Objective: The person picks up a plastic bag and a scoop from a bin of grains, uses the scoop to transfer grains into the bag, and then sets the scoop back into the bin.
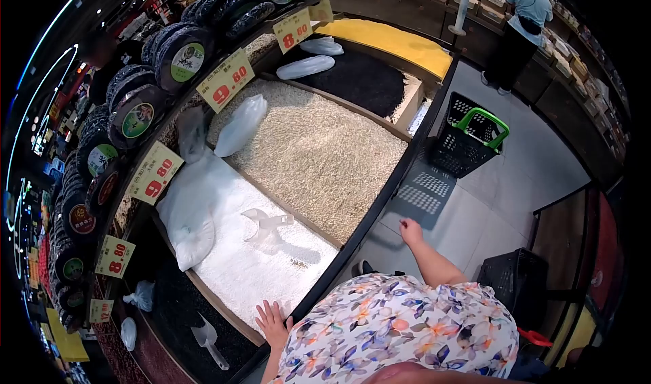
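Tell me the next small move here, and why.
Probably reach the left hand forward to the clear scoop: it lies free on the white rice just ahead, both hands look empty, and the right hand is out beyond the bin edge.

Our left hand [272,321]: on the rim of the rice bin [324,279].
Scoop [266,223]: in that bin, ahead of it.
Second scoop [209,340]: left of it, in the next bin.
Basket [468,134]: on the floor, beyond our right hand [411,231].
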`<act>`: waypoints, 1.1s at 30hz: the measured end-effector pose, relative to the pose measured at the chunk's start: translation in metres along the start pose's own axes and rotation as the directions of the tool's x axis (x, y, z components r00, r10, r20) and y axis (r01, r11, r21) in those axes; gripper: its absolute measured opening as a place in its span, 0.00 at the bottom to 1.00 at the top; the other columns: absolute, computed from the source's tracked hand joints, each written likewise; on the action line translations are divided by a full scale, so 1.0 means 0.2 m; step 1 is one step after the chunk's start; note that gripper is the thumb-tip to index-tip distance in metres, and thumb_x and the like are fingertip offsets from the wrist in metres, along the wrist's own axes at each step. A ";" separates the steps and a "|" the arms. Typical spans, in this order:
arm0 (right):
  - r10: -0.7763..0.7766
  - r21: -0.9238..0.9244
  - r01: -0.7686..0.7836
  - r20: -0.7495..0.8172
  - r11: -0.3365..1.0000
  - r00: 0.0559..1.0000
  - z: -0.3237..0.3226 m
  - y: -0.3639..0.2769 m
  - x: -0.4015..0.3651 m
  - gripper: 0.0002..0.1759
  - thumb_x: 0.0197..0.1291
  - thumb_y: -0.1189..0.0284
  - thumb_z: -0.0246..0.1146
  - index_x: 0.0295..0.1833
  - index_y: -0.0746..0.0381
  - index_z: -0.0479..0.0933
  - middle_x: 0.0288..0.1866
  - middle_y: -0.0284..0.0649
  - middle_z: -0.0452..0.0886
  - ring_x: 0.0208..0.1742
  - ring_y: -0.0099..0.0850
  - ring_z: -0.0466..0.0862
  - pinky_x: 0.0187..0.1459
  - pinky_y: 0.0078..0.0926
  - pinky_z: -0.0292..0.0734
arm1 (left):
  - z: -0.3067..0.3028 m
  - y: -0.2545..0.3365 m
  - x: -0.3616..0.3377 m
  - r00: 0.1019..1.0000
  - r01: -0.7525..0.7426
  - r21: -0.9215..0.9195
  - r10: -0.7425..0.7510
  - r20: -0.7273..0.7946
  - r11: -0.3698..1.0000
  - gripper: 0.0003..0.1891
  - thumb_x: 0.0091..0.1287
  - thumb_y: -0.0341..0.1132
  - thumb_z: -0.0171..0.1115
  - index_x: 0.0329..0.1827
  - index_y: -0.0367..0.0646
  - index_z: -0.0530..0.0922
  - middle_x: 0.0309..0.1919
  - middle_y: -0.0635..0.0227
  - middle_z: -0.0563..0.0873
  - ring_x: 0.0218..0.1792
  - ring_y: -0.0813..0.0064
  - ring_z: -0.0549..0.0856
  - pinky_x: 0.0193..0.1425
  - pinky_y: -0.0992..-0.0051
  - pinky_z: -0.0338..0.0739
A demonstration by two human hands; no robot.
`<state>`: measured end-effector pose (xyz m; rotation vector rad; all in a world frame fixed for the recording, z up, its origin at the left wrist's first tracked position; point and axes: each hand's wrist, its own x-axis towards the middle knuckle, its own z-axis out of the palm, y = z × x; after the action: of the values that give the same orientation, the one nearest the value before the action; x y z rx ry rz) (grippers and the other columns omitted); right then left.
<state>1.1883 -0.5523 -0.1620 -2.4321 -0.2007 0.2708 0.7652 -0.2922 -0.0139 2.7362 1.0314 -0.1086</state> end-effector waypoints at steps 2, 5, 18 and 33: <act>-0.028 0.194 0.065 -0.188 0.979 0.982 -0.11 -0.12 0.16 0.16 0.53 0.71 0.59 0.50 0.57 0.75 0.44 0.45 0.79 0.47 0.42 0.78 0.49 0.36 0.72 | -0.02 0.02 0.00 0.998 0.036 -0.023 -0.037 -0.045 0.999 0.37 0.59 0.47 0.56 0.71 0.47 0.54 0.71 0.54 0.50 0.71 0.45 0.44 0.67 0.41 0.41; -0.162 0.193 0.278 -0.465 0.941 0.870 -0.27 -0.32 0.37 0.19 0.53 0.74 0.60 0.53 0.61 0.71 0.52 0.46 0.74 0.56 0.42 0.72 0.57 0.34 0.66 | -0.05 0.06 0.00 0.987 0.093 -0.072 -0.101 -0.122 0.993 0.36 0.60 0.48 0.53 0.70 0.45 0.54 0.71 0.54 0.51 0.71 0.46 0.45 0.67 0.42 0.41; -0.386 -0.175 0.353 -0.225 0.919 0.895 -0.36 -0.80 0.76 0.30 0.52 0.70 0.61 0.62 0.61 0.64 0.67 0.48 0.58 0.69 0.45 0.55 0.67 0.40 0.52 | -0.01 0.11 0.04 0.926 0.333 0.032 -0.321 -0.200 0.942 0.34 0.61 0.49 0.49 0.70 0.46 0.56 0.71 0.54 0.51 0.71 0.48 0.46 0.68 0.43 0.40; -0.420 -0.242 0.369 -0.212 0.897 0.883 -0.36 -0.79 0.77 0.29 0.49 0.68 0.61 0.59 0.60 0.67 0.64 0.46 0.64 0.67 0.43 0.59 0.66 0.40 0.53 | -0.04 0.16 0.04 0.930 0.357 0.125 -0.339 -0.143 0.926 0.32 0.62 0.49 0.46 0.70 0.48 0.57 0.71 0.56 0.50 0.72 0.48 0.45 0.67 0.43 0.39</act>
<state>1.3426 -0.4442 -0.0277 -2.5160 -0.6242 -0.2639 0.7911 -0.3084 -0.0014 2.6829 1.5996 -0.0813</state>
